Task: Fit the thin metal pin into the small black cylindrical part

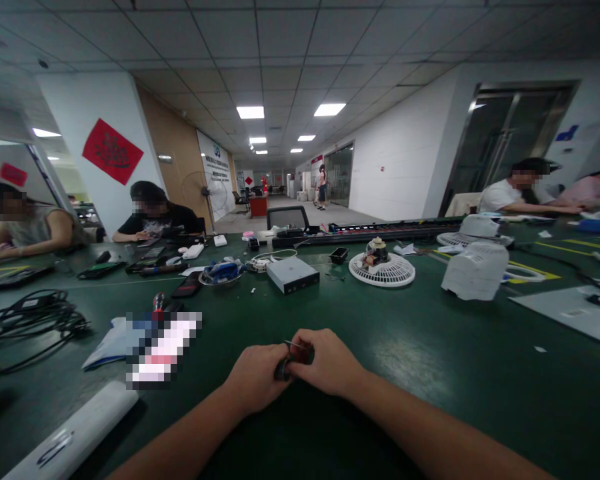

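Note:
My left hand (257, 375) and my right hand (329, 363) meet low over the dark green table (420, 347), fingers curled round a small dark part (286, 365) held between them. A thin wire or metal piece sticks up from it near my right thumb. What the part is cannot be made out. Both forearms reach in from the bottom edge.
A grey metal box (293, 274), a white fan grille with a motor (381, 268), a white fan housing (471, 270) and a red-handled screwdriver (158, 303) lie further back. Black cables (27, 320) sit at left, a white tube (75, 433) at lower left. Several people sit around the table.

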`<action>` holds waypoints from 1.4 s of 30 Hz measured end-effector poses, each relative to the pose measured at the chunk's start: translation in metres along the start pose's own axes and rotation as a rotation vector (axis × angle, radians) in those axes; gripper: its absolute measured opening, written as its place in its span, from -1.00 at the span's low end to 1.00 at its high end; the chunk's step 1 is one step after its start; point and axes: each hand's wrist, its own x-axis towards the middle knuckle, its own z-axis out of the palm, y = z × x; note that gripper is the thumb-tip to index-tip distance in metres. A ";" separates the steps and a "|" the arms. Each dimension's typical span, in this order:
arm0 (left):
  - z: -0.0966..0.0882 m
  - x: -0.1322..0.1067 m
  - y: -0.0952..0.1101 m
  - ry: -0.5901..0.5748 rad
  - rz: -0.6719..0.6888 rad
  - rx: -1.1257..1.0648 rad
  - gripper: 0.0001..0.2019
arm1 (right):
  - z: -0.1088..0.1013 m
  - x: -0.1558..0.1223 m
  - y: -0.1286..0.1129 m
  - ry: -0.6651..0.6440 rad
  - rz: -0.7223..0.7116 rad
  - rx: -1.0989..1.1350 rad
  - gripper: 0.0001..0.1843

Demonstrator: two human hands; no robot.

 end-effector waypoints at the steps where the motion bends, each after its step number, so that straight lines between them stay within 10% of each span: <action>1: 0.000 0.000 0.000 0.003 -0.007 -0.006 -0.85 | 0.000 0.000 -0.001 0.002 0.006 -0.031 -0.84; 13: -0.006 0.007 -0.008 0.164 -0.375 0.052 -0.77 | -0.021 0.002 -0.004 -0.034 -0.137 -0.395 -0.68; 42: -0.010 0.003 0.004 0.023 -0.304 0.212 -0.86 | -0.009 -0.003 -0.016 -0.068 -0.061 -0.465 -0.69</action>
